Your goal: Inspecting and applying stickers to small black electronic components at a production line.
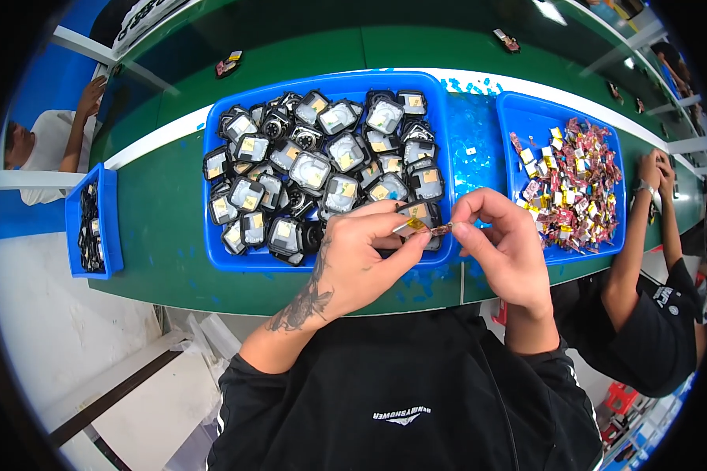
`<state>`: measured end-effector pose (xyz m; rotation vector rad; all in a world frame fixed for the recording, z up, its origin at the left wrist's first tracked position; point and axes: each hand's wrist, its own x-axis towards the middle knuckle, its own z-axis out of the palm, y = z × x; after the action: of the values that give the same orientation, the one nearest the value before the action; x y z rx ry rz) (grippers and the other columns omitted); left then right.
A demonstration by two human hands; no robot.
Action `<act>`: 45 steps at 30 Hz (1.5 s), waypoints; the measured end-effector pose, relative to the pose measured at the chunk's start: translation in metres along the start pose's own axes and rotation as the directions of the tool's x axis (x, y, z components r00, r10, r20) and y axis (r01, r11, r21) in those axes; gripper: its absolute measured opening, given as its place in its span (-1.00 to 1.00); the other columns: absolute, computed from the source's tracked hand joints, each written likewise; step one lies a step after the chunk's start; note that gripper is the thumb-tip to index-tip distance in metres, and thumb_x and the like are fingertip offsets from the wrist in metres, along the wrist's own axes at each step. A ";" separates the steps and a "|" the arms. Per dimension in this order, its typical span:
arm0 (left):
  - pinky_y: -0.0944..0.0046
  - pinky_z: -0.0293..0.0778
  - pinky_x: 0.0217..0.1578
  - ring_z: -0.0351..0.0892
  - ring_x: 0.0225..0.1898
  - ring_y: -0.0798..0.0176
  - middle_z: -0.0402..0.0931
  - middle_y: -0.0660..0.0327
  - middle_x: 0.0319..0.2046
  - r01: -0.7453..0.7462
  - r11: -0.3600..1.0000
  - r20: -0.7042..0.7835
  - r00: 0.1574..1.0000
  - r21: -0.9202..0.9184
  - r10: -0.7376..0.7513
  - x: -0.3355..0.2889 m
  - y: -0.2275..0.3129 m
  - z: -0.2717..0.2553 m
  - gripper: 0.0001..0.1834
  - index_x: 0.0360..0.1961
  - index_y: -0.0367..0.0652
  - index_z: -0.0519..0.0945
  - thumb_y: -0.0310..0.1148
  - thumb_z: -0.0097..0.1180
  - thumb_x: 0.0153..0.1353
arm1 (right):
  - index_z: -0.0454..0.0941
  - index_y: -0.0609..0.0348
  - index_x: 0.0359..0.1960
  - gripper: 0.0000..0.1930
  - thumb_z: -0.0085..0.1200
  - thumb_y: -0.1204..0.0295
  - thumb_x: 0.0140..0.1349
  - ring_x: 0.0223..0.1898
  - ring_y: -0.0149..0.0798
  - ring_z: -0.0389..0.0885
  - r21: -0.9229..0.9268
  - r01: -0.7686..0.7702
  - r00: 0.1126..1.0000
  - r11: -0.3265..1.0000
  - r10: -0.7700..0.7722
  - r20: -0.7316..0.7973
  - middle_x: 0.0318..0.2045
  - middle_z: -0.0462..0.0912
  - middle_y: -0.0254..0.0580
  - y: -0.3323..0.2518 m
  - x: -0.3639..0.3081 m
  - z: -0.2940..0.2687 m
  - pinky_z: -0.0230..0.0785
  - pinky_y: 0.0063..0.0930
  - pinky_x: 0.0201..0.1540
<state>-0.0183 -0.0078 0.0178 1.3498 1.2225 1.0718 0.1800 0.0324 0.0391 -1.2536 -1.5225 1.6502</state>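
A small reddish flexible circuit board with a shiny yellow piece is stretched between my two hands. My left hand pinches its yellow end between thumb and forefinger. At the other end, the thumb and forefinger of my right hand are closed on it. Both hands hover over the near right corner of a blue tray. Heaped in that tray are many square black device housings with pale backs and cream labels. A second blue tray, to the right, holds a pile of similar small boards.
Blue film scraps lie between the trays on the green table. A smaller blue bin of dark parts stands at the far left. A co-worker works close on my right; another person is at the upper left.
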 end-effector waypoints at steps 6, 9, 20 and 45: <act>0.46 0.53 -0.41 0.72 -0.35 0.31 0.59 0.16 -0.34 0.012 1.000 0.028 1.000 0.022 -0.013 -0.001 0.000 0.001 -0.81 -0.17 -0.38 0.65 -0.53 0.20 0.20 | 0.51 0.19 -0.21 -0.82 0.19 0.61 0.17 -0.33 -0.57 0.48 -0.019 0.112 0.991 0.994 -0.113 -0.070 -0.38 0.52 -0.41 0.001 -0.001 0.011 0.30 -0.70 -0.38; 0.44 0.58 -0.28 0.70 -0.23 0.32 0.59 0.14 -0.25 0.058 0.988 0.063 0.997 -0.142 -0.050 -0.002 -0.003 0.005 -0.78 -0.11 -0.35 0.64 -0.56 0.19 0.20 | 0.47 0.19 -0.15 -0.73 0.22 0.64 0.13 -0.41 -0.60 0.44 -0.106 0.205 0.971 0.973 -0.216 -0.099 -0.39 0.51 -0.41 0.009 0.002 0.013 0.26 -0.73 -0.41; 0.34 0.55 0.01 0.59 0.00 0.26 0.53 0.02 0.05 0.105 0.945 0.027 0.994 -0.310 -0.101 -0.003 0.006 0.009 -0.56 0.16 -0.38 0.47 -0.70 0.08 0.23 | 0.39 0.19 -0.10 -0.65 0.23 0.66 0.11 -0.56 -0.60 0.26 -0.142 0.206 0.967 0.968 -0.223 -0.124 -0.41 0.50 -0.37 0.013 0.003 0.017 0.16 -0.69 -0.50; 0.07 0.43 -0.10 0.45 -0.10 -0.01 0.49 0.15 -0.19 0.016 0.439 -0.184 0.921 0.899 0.344 0.013 -0.002 -0.070 -0.70 -0.31 -0.18 0.55 -0.49 0.40 -0.09 | 0.61 0.23 -0.12 -0.48 0.46 0.28 -0.15 -0.09 -0.05 0.65 -0.618 0.004 0.955 0.787 -0.186 -0.231 -0.18 0.67 0.02 -0.001 0.291 -0.060 0.48 -0.30 -0.03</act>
<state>-0.0867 0.0125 0.0247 2.1880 2.1470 0.7894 0.1163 0.3143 -0.0298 -1.6183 -1.9705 0.8608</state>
